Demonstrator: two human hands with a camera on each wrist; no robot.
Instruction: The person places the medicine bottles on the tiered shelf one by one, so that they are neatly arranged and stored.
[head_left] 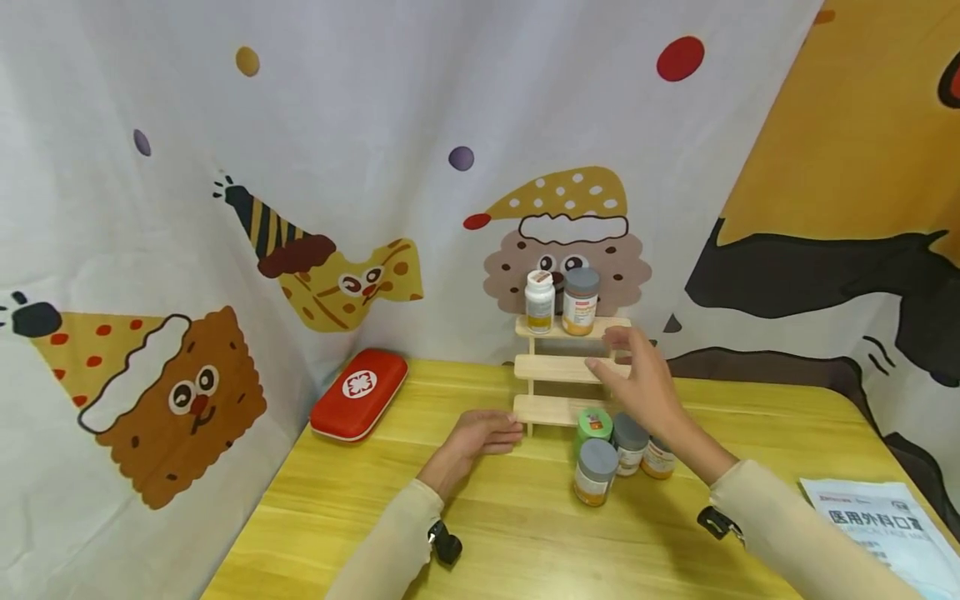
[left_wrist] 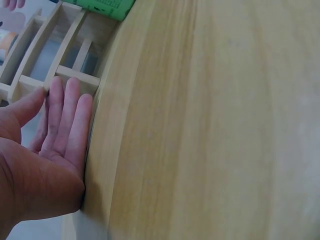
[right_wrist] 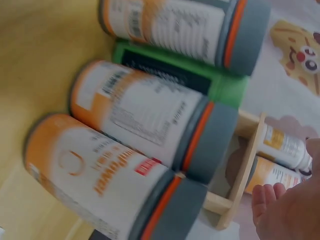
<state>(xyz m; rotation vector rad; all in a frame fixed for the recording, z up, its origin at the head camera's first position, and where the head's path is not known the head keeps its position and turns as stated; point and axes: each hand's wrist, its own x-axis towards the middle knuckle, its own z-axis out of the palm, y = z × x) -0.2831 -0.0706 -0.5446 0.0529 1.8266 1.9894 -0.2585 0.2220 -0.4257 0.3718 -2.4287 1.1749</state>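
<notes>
My left hand (head_left: 480,435) has its fingers straight, their tips at the lower left end of a three-tier wooden shelf (head_left: 551,408); in the left wrist view the fingertips meet its side. My right hand (head_left: 637,375), empty with fingers loosely bent, is by the right end of the upper tiers. On the top tier stand a small white bottle (head_left: 540,304) and a grey-capped supplement bottle (head_left: 581,304). A green container (head_left: 594,423) and three more grey-capped bottles (head_left: 596,475) stand on the table before the shelf's right side. The right wrist view shows these bottles close up.
A red zippered case (head_left: 360,395) with a white emblem lies at the table's back left. At the right edge is a white face-mask packet (head_left: 877,529). Behind the table (head_left: 480,542) hangs a white curtain (head_left: 375,125) printed with cartoon figures.
</notes>
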